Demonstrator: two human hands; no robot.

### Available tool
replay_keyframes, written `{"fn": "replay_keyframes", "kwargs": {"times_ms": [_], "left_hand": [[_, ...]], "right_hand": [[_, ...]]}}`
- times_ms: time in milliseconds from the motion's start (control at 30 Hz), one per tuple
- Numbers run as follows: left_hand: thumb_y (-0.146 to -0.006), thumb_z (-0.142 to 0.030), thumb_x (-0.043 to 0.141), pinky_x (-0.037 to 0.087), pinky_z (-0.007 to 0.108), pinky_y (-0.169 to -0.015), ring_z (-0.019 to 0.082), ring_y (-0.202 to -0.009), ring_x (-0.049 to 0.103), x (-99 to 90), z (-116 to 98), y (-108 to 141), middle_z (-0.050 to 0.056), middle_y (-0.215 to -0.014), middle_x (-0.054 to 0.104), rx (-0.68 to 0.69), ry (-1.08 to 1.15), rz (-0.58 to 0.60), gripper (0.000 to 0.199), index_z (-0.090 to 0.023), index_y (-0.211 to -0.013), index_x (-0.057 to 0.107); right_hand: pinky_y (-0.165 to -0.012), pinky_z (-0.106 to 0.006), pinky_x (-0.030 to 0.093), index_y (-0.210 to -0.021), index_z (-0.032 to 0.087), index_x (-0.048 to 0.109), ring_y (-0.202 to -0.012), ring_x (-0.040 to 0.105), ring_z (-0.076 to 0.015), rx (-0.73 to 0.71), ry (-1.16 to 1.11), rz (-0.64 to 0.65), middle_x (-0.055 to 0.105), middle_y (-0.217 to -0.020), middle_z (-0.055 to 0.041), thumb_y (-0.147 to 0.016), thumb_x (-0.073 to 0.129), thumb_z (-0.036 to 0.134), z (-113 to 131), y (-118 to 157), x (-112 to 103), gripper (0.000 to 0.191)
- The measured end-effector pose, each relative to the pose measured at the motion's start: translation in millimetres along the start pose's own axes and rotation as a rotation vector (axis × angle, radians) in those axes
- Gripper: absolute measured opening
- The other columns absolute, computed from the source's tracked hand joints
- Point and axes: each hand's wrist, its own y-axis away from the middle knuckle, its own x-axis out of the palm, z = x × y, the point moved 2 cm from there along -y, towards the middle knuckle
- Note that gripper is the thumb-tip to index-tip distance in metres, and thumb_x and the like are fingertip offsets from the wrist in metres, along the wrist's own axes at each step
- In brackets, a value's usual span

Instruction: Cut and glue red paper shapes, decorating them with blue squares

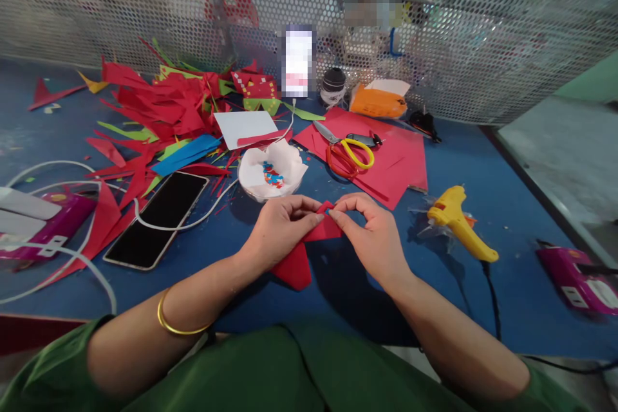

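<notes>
Pinched shut, both hands grip one folded red paper piece (309, 241). Left hand (280, 228) and right hand (374, 235) meet at its top fold, fingertips nearly touching.

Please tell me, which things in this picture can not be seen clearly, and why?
Head view:
- Red paper: its middle is hidden under the left hand and right hand, so the fold cannot be read.
- Standing phone screen: blurred.
- Pink box: cut off by the right edge.
- Bits in the white cup: too small to identify.
</notes>
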Motion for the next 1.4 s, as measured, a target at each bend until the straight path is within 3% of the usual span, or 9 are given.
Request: {"fn": "replay_keyframes", "kwargs": {"times_ms": [633,800,933,1133,1400], "left_hand": [[-0.076,-0.027,0.069,0.045,0.021,-0.054,0.01,-0.058,0.059,0.9,-1.9,0.4,0.001,-0.071,0.072,0.017,-0.051,-0.006,0.013,-0.015,-0.083,0.071],[-0.076,-0.029,0.069,0.043,0.021,-0.054,0.01,-0.057,0.058,1.1,-2.7,0.8,0.0,-0.068,0.07,0.006,-0.065,-0.005,0.015,-0.015,-0.083,0.07],[-0.076,-0.029,0.069,0.042,0.021,-0.052,0.01,-0.056,0.057,0.8,-3.0,1.0,-0.001,-0.067,0.069,0.016,-0.091,-0.019,0.015,-0.016,-0.08,0.07],[-0.077,-0.031,0.068,0.043,0.021,-0.054,0.011,-0.058,0.059,1.5,-2.5,1.4,0.0,-0.07,0.071,0.024,-0.088,0.001,0.015,-0.016,-0.082,0.071],[-0.077,-0.028,0.069,0.034,0.02,-0.049,0.008,-0.05,0.048,0.2,-1.0,2.7,-0.003,-0.062,0.066,0.019,-0.114,-0.003,0.018,-0.017,-0.089,0.061]], "right_hand": [[-0.078,-0.034,0.048,-0.07,0.022,0.06,-0.083,0.061,-0.0182,-0.003,0.026,0.001,0.065,-0.085,-0.002,-0.082,0.064,0.021,-0.9,1.6,0.8,0.012],[-0.077,-0.034,0.05,-0.08,0.021,0.062,-0.082,0.063,-0.0188,0.096,-0.051,-0.011,0.068,-0.085,-0.0026,-0.082,0.066,0.027,-2.3,1.5,0.1,0.007],[-0.077,-0.034,0.052,-0.092,0.021,0.061,-0.082,0.066,-0.0182,0.15,-0.195,-0.031,0.07,-0.086,-0.0028,-0.082,0.066,0.029,-5.0,0.5,-0.2,0.013],[-0.075,-0.034,0.053,-0.091,0.021,0.061,-0.08,0.067,-0.0179,0.192,-0.235,0.03,0.071,-0.085,-0.0029,-0.078,0.069,0.027,-8.6,1.0,4.2,0.017],[-0.071,-0.033,0.052,-0.087,0.021,0.061,-0.075,0.063,-0.0166,0.187,-0.204,0.037,0.069,-0.08,-0.0018,-0.076,0.067,0.027,-5.6,0.5,5.2,0.014]]}}
